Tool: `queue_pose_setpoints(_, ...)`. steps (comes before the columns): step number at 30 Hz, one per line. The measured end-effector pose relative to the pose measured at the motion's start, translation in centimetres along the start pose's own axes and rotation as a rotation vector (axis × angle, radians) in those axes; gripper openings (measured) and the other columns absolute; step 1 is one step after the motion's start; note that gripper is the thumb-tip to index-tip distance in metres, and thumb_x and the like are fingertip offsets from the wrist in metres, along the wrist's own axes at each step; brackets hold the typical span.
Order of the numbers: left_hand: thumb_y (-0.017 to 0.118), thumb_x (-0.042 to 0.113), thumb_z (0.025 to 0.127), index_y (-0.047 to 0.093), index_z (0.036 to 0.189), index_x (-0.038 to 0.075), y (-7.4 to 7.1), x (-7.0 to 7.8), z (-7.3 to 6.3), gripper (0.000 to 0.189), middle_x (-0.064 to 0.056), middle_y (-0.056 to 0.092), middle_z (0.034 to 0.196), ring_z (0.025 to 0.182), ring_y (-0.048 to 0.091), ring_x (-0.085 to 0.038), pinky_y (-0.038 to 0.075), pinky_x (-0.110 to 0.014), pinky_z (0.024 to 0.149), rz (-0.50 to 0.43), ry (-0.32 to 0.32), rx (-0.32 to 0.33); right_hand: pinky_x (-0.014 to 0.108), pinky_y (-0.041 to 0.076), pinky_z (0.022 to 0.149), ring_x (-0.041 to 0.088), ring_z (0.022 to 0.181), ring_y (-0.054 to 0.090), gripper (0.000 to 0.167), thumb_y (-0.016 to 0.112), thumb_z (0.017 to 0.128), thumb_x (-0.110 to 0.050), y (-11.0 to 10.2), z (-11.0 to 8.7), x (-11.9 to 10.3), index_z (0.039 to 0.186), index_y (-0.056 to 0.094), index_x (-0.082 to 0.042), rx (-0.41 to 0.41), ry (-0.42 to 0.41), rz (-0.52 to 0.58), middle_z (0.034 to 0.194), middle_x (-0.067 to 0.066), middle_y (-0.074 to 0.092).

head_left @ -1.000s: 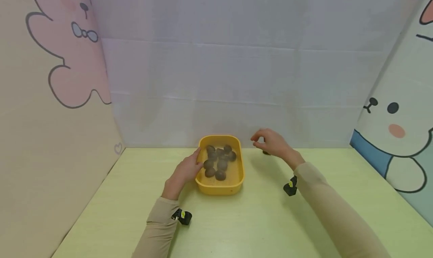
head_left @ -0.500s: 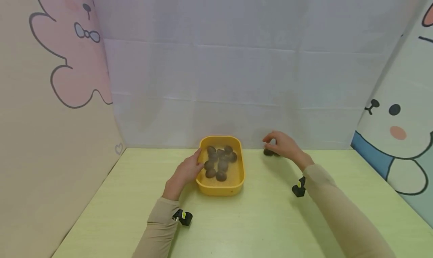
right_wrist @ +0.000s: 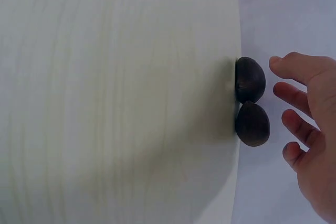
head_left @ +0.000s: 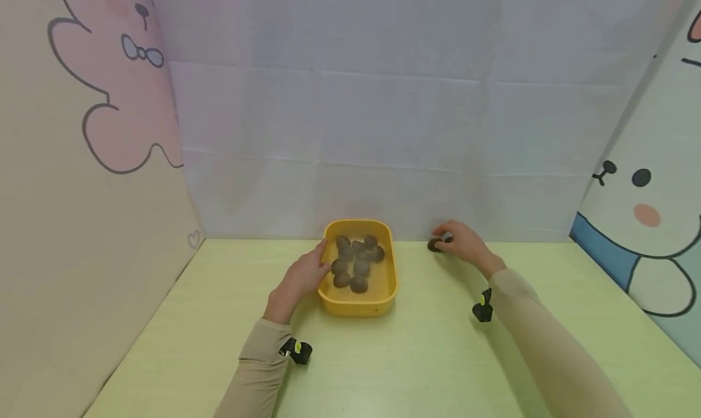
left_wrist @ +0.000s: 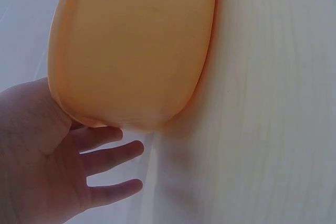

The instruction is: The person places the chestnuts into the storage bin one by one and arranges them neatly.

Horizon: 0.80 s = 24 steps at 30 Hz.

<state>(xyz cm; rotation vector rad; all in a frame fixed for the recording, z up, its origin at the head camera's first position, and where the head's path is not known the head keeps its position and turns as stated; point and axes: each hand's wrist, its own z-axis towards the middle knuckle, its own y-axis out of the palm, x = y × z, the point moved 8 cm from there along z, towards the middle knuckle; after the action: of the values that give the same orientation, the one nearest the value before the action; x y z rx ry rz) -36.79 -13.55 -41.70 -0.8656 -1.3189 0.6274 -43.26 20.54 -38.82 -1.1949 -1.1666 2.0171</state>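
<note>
A yellow rectangular tub (head_left: 357, 309) holds several dark brown rounded pieces (head_left: 358, 283) that look like chestnuts or pebbles. My left hand (head_left: 298, 279) grips its left rim, thumb over the edge. In the left wrist view the tub's wall (left_wrist: 136, 45) hides that thumb, and several fingers (left_wrist: 113, 158) spread outside it. At the table's back edge lie two more dark, dome-shaped pieces, one (right_wrist: 250, 80) against the other (right_wrist: 252, 124). Beside them my right hand (head_left: 462, 244) hovers with fingers loosely bent and nothing held; the right wrist view shows its fingertips apart from both pieces.
A pale yellow-green table (head_left: 383, 369) runs back to a white cloth wall (head_left: 339, 114). Printed side panels stand at left (head_left: 126, 101) and right (head_left: 646, 241). Small black wrist cameras hang under each sleeve.
My right hand has moved right and then lowered toward the two dark pieces at the back. The left hand keeps its hold on the tub.
</note>
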Motion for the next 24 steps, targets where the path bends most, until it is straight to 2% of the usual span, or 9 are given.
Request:
queue_pose_setpoints(5, 0.047, 0.021, 0.099, 0.023, 0.159, 0.01, -0.1, 0.0, 0.0, 0.065, -0.009, 0.055, 0.083, 0.056, 0.041, -0.016, 0.037, -0.028, 0.054, -0.002, -0.006, 0.0, 0.056, 0.043, 0.101, 0.043, 0.114, 0.057, 0.031, 0.067, 0.089, -0.009, 0.7, 0.2, 1.0, 0.117, 0.067, 0.006, -0.001, 0.032, 0.0, 0.12, 0.024, 0.063)
queue_pose_setpoints(13, 0.047, 0.021, 0.1, 0.023, 0.159, 0.011, 0.0, 0.0, 0.0, 0.065, -0.009, 0.055, 0.085, 0.055, 0.041, -0.015, 0.037, -0.028, 0.054, -0.013, -0.013, -0.012, 0.057, 0.04, 0.104, 0.045, 0.121, 0.054, 0.037, 0.069, 0.085, -0.008, 1.4, 0.3, 2.0, 0.12, 0.067, 0.004, -0.023, 0.056, -0.068, 0.125, 0.025, 0.062)
queue_pose_setpoints(18, 0.048, 0.02, 0.099, 0.024, 0.159, 0.01, 0.0, -0.1, 0.0, 0.065, -0.01, 0.058, 0.091, 0.057, 0.042, -0.016, 0.037, -0.028, 0.055, -0.009, -0.009, -0.007, 0.056, 0.045, 0.096, 0.043, 0.114, 0.059, 0.039, 0.072, 0.079, -0.009, 1.5, 0.4, 1.8, 0.117, 0.07, -0.001, -0.01, 0.05, -0.126, 0.122, 0.022, 0.066)
queue_pose_setpoints(24, 0.048, 0.021, 0.099, 0.023, 0.159, 0.011, 0.0, -0.2, 0.1, 0.066, -0.006, 0.05, 0.076, 0.054, 0.041, -0.015, 0.036, -0.027, 0.052, -0.015, -0.012, -0.008, 0.058, 0.047, 0.089, 0.04, 0.108, 0.062, 0.039, 0.073, 0.077, -0.016, 1.5, 0.5, 1.7, 0.115, 0.07, -0.006, -0.005, 0.067, -0.204, 0.118, 0.018, 0.068)
